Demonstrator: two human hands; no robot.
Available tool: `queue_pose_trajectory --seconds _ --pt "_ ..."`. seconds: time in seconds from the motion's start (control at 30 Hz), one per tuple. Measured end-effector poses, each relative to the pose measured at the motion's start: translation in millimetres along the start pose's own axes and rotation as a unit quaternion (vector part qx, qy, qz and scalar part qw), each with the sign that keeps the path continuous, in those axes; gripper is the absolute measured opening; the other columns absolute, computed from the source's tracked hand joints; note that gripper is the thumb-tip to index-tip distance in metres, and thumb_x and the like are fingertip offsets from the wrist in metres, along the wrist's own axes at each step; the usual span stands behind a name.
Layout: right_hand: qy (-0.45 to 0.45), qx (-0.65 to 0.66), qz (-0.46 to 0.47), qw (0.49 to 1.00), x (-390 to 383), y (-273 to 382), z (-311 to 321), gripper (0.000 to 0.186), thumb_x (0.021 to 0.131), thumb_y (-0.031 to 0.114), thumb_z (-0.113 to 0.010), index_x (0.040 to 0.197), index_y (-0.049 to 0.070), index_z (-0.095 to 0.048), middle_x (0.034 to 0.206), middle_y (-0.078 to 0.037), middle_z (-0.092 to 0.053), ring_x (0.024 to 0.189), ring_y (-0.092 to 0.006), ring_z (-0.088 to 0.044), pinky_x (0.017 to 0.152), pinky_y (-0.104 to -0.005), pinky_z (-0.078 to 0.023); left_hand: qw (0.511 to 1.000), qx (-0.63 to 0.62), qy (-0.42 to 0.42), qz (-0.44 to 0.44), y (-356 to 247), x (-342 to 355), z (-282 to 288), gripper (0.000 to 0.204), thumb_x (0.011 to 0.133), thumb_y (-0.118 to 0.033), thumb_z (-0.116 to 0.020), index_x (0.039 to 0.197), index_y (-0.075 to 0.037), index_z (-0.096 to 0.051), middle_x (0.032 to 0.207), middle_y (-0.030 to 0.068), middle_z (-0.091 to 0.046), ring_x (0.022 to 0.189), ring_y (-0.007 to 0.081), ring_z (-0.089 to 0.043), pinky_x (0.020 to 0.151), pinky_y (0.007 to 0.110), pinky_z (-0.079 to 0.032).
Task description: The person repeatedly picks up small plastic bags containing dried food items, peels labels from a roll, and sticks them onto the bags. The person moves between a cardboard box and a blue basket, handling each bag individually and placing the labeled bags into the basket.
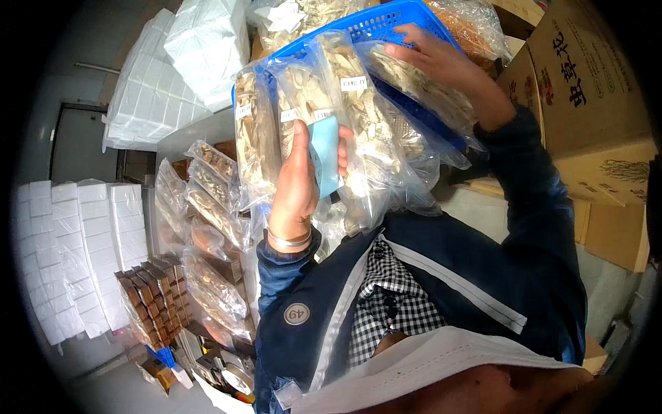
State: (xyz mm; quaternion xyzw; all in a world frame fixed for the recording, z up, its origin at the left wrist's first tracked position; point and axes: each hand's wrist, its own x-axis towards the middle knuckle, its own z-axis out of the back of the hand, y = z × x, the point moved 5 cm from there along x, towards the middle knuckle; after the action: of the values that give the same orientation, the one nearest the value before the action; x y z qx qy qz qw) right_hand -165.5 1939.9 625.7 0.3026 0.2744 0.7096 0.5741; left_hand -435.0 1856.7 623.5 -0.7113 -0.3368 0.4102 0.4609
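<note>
My left hand (pixel 298 176) is closed around a flat light-blue piece (pixel 324 155), thumb along one side and fingertips showing on the other. Whether it is card or folded sheet I cannot tell. Behind it stand clear plastic bags of pale dried slices, among them a labelled bag (pixel 348 103) in the middle and another labelled bag (pixel 255 138) at the left. They lean in a blue plastic basket (pixel 386 22). Over the far end of the right-hand bag (pixel 420 83) reaches my right hand (pixel 438 58), its fingers apart near the basket's inner side.
Wrapped white boxes (pixel 207 52) are stacked at the far left, with more white stacks (pixel 79 248) below. Several filled bags (pixel 214 290) lie left of my body, near brown packs (pixel 153 300). Large cardboard boxes (pixel 586 90) stand at the right.
</note>
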Motion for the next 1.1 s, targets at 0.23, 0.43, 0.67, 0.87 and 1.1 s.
queue_pose_trajectory --seconds 0.23,0.43,0.67,0.87,1.1 --pt "0.095 -0.044 -0.085 0.991 -31 -77 -4 0.083 0.085 0.031 -0.074 0.151 0.003 -0.031 0.139 -0.022 -0.051 0.125 -0.0324 -0.052 0.103 -0.0381 -0.041 1.000 -0.011 0.005 0.006 3 4 -1 0.072 0.103 -0.063 -0.024 0.110 -0.005 -0.066 0.082 0.0014 -0.060 0.072 0.0127 -0.056 0.069 0.025 -0.047" --pt "0.044 0.319 -0.157 0.934 -60 -63 25 0.079 0.086 0.024 -0.073 0.151 0.004 -0.033 0.140 -0.017 -0.050 0.126 -0.0239 -0.050 0.105 -0.0331 -0.040 1.000 0.006 -0.008 0.005 3 -2 5 0.072 0.104 -0.061 -0.022 0.111 -0.005 -0.066 0.080 0.0012 -0.059 0.071 0.0126 -0.056 0.068 0.026 -0.047" --pt "-0.187 -0.171 -0.043 0.967 -101 -20 47 0.070 0.087 0.043 -0.066 0.146 0.013 -0.042 0.137 -0.023 -0.053 0.113 -0.0397 -0.061 0.096 -0.0458 -0.049 1.000 -0.002 -0.001 0.021 11 4 5 0.070 0.104 -0.060 -0.024 0.112 -0.004 -0.065 0.081 0.0012 -0.060 0.072 0.0128 -0.056 0.067 0.026 -0.047" --pt "0.078 -0.303 -0.082 0.946 -109 -7 16 0.052 0.091 0.049 -0.061 0.125 0.009 -0.060 0.121 -0.015 -0.063 0.097 -0.0368 -0.066 0.082 -0.0483 -0.052 1.000 0.009 0.002 -0.007 -3 2 -7 0.069 0.104 -0.059 -0.026 0.112 -0.001 -0.062 0.083 0.0033 -0.059 0.072 0.0142 -0.056 0.067 0.028 -0.048" --pt "-0.041 -0.082 0.117 0.989 -90 50 68 0.046 0.096 0.044 -0.060 0.118 0.004 -0.067 0.106 -0.014 -0.068 0.091 -0.0298 -0.068 0.079 -0.0408 -0.053 0.995 -0.040 0.066 -0.056 -36 -5 -30 0.075 0.104 -0.060 -0.021 0.114 0.001 -0.063 0.083 0.0045 -0.062 0.073 0.0152 -0.058 0.070 0.029 -0.049"
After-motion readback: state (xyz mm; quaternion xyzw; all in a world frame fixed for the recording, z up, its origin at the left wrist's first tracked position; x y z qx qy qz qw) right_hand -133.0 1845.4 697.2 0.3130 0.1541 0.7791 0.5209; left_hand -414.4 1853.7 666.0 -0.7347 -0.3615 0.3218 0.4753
